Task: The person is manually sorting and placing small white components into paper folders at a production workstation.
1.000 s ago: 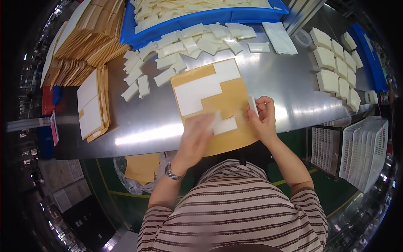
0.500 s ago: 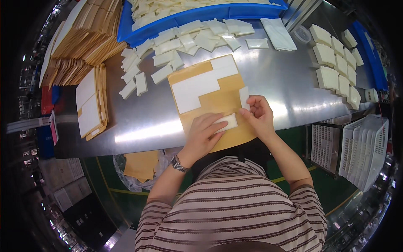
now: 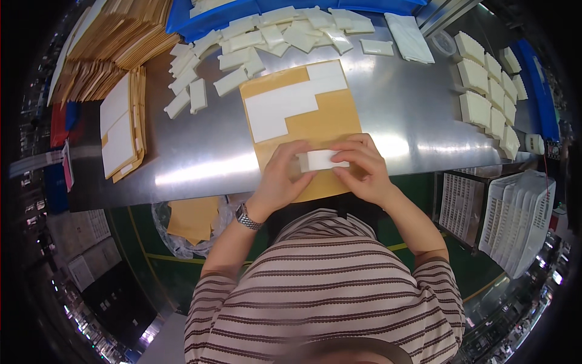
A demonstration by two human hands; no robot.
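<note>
A tan sheet (image 3: 327, 121) with white label areas on its upper left lies at the table's front edge. Just above its near part, a small white rectangular piece (image 3: 305, 162) is held level between my two hands. A white label (image 3: 321, 159) lies along its top. My left hand (image 3: 282, 173) grips the piece's left end, thumb below and fingers above. At the other end, my right hand (image 3: 364, 167) pinches the label and piece with thumb and fingertips. The fingers partly hide both ends.
Many similar white pieces (image 3: 273, 37) lie loosely before a blue tray (image 3: 218, 27). Brown sheets are stacked (image 3: 103, 67) at the far left, a smaller stack (image 3: 118, 130) nearer. Rows of cream pieces (image 3: 476, 76) stand at right. White crates (image 3: 515, 218) sit below the table.
My right hand has carried the label left onto the white piece. My left hand has shifted to the piece's left end. The view has tilted slightly.
</note>
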